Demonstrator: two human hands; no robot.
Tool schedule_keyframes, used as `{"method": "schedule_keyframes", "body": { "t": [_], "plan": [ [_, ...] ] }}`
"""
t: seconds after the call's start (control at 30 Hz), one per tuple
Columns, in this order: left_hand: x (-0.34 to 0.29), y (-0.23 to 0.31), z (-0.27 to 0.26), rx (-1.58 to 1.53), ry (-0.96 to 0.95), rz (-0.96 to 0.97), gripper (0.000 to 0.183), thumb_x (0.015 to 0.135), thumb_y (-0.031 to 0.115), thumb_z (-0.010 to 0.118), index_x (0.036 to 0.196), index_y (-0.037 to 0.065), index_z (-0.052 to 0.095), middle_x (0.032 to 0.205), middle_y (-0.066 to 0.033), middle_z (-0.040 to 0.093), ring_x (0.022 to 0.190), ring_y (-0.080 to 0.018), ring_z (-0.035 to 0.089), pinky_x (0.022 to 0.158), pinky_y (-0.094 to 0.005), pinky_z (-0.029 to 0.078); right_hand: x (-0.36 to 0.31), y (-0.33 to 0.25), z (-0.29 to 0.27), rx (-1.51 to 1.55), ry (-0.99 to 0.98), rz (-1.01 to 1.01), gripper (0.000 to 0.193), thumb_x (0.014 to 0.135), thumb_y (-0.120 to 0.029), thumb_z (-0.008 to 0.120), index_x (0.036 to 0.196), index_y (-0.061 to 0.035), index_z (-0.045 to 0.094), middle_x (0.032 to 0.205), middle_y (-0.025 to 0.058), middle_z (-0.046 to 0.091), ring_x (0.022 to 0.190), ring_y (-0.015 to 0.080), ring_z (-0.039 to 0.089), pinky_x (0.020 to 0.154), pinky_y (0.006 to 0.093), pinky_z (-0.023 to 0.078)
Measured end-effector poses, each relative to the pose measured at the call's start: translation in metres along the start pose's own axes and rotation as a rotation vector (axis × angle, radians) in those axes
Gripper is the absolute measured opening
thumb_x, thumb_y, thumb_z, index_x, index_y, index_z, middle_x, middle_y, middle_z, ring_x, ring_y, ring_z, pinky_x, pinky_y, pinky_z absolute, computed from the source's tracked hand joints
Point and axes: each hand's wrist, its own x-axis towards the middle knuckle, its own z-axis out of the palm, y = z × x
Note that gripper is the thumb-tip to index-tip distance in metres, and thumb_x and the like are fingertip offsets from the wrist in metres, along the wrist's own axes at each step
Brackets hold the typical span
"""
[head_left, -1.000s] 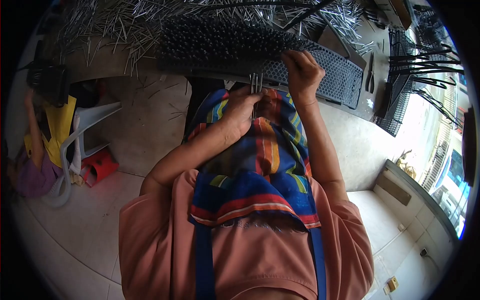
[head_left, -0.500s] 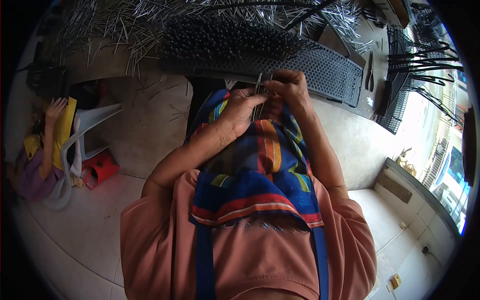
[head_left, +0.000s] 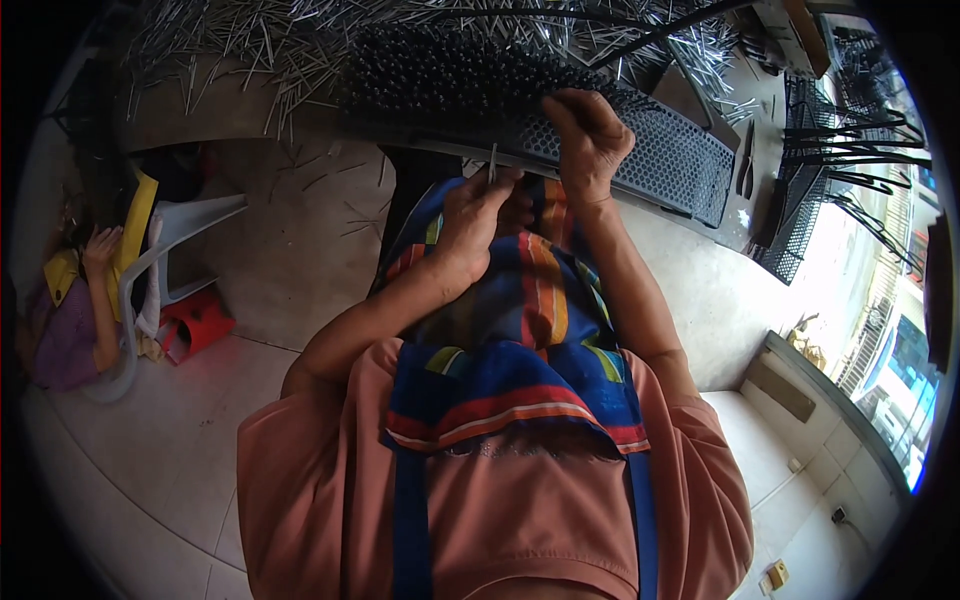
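Note:
My left hand is closed on a few thin metal rods, which point up past the thumb, just short of the near edge of a long black perforated rack. My right hand reaches over that rack, its fingertips pressed together beside a dense crowd of upright dark-tipped pieces. Whatever those fingertips hold, if anything, is too small to make out. These upright pieces fill the rack's left and middle; bare holes show at its right.
Loose metal rods lie heaped on the bench behind the rack. Dark-handled pliers rest at the right, near black mesh racks. On the left a person sits near a pale plastic chair and a red container.
My right hand has left my left hand and moved up and away, over the rack. The left hand has shifted slightly left, still gripping rods.

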Motion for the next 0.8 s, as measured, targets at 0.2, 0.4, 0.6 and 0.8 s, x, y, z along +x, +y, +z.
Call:
{"method": "schedule_keyframes", "body": {
  "t": [0.2, 0.4, 0.6, 0.8],
  "plan": [
    [-0.002, -0.005, -0.003, 0.022, 0.004, -0.044, 0.02, 0.095, 0.018, 0.055, 0.109, 0.007, 0.064, 0.09, -0.0073, 0.069, 0.075, -0.0163, 0.066, 0.066, -0.0301, 0.053, -0.001, 0.004, 0.0, -0.051, -0.026, -0.069, 0.01, 0.076, 0.005, 0.073, 0.085, -0.0006, 0.071, 0.074, -0.0025, 0.065, 0.069, 0.002, 0.055, 0.063, 0.0176, 0.044],
    [0.009, 0.007, 0.001, 0.025, -0.03, -0.162, 0.017, 0.094, 0.016, 0.055, 0.106, 0.007, 0.065, 0.087, -0.0075, 0.069, 0.076, -0.0186, 0.067, 0.068, -0.0319, 0.055, -0.002, -0.001, 0.007, -0.136, -0.035, -0.1, 0.01, 0.075, 0.004, 0.074, 0.084, -0.0003, 0.071, 0.074, -0.0016, 0.065, 0.068, 0.0032, 0.056, 0.063, 0.0181, 0.045],
    [0.004, -0.002, -0.001, -0.046, -0.044, -0.17, 0.017, 0.094, 0.014, 0.056, 0.107, 0.006, 0.064, 0.088, -0.0095, 0.069, 0.078, -0.0194, 0.068, 0.069, -0.0331, 0.055, -0.001, -0.008, 0.009, -0.257, -0.045, -0.169, 0.011, 0.074, 0.003, 0.075, 0.083, -0.0001, 0.071, 0.073, 0.0022, 0.066, 0.067, 0.0049, 0.058, 0.062, 0.0201, 0.047],
    [0.005, -0.001, -0.001, -0.028, -0.072, -0.195, 0.018, 0.094, 0.011, 0.055, 0.109, 0.006, 0.062, 0.091, -0.0117, 0.07, 0.082, -0.0223, 0.069, 0.074, -0.0374, 0.056, -0.003, -0.012, 0.004, -0.306, -0.04, -0.215, 0.012, 0.073, 0.002, 0.076, 0.083, -0.0005, 0.071, 0.075, 0.0047, 0.068, 0.067, 0.0069, 0.061, 0.061, 0.0216, 0.048]
  ]
}}
